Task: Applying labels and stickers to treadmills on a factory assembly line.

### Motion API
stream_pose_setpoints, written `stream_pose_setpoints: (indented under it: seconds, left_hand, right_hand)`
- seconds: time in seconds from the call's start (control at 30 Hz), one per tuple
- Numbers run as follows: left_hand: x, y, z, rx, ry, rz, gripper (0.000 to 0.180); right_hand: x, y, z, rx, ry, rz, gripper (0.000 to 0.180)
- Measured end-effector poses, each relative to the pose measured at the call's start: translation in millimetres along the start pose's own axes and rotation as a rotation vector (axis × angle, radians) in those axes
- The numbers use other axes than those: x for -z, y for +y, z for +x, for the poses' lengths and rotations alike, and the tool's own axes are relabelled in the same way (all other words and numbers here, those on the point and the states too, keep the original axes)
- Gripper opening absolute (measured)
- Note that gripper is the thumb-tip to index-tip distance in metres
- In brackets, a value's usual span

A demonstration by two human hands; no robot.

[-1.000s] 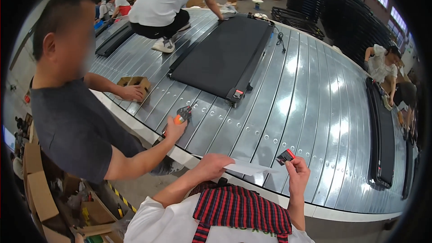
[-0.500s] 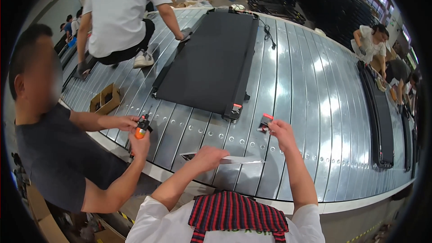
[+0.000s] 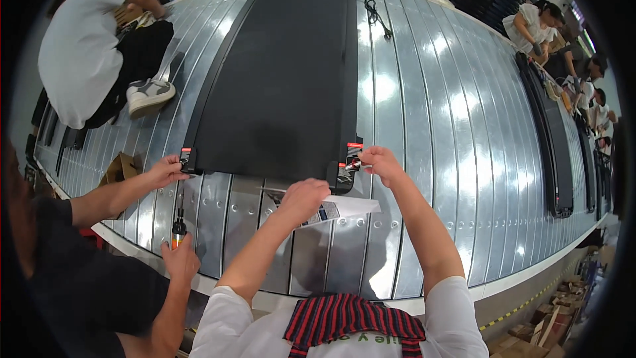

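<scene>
My right hand pinches a small red-and-black label against the near right corner of a black treadmill. In my left hand, fingers closed, is a white sheet with dark printed patches, held just in front of the treadmill's near end. Below my right hand's label, the corner cap carries another red-marked sticker. At the near left corner, a co-worker's hand touches the end cap, which has a similar label. That person's other hand holds a power screwdriver.
The treadmill lies on a slatted metal conveyor. A black power cord is beside its right edge. At left a person in white squats on the slats near a cardboard box. More black treadmills and workers are at right.
My right hand has brought the label to the treadmill's corner. The treadmill now appears nearer. The co-worker's left hand has reached its other corner, and the squatting person has shifted left.
</scene>
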State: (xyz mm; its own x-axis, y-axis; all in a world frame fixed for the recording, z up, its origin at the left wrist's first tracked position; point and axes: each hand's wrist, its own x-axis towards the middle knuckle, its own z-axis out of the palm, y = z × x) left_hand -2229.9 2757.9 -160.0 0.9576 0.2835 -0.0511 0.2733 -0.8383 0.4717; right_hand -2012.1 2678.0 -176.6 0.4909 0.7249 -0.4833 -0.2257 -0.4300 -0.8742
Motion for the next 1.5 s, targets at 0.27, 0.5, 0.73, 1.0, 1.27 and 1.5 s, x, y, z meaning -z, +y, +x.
stream_pose_setpoints:
  seconds: [0.27, 0.5, 0.73, 1.0, 1.27, 1.5]
  left_hand:
    - [-9.5, -33.8, 25.2, -0.159, 0.182, -0.1, 0.008]
    - [-3.9, -38.1, 29.0, -0.154, 0.156, -0.051, 0.012]
    - [-3.0, -30.8, 30.0, -0.211, 0.119, -0.068, 0.014]
    - [-6.6, -22.7, 42.4, -0.179, 0.089, -0.019, 0.014]
    - [-8.9, -27.2, 42.2, -0.159, 0.077, -0.013, 0.011]
    - [-5.0, -25.3, 43.6, -0.158, 0.051, 0.008, 0.012]
  right_hand:
    - [-11.0, -4.6, 36.9, -0.05, 0.032, -0.097, 0.011]
    - [-14.2, -6.4, 39.9, -0.057, 0.015, -0.063, 0.011]
    - [-11.9, -5.1, 35.6, -0.116, -0.035, -0.041, 0.011]
    - [-5.6, -3.4, 39.0, -0.142, -0.044, -0.022, 0.013]
    - [-6.3, -8.7, 34.8, -0.202, -0.05, 0.065, 0.013]
    - [-11.3, -2.7, 38.9, -0.116, -0.024, -0.042, 0.014]
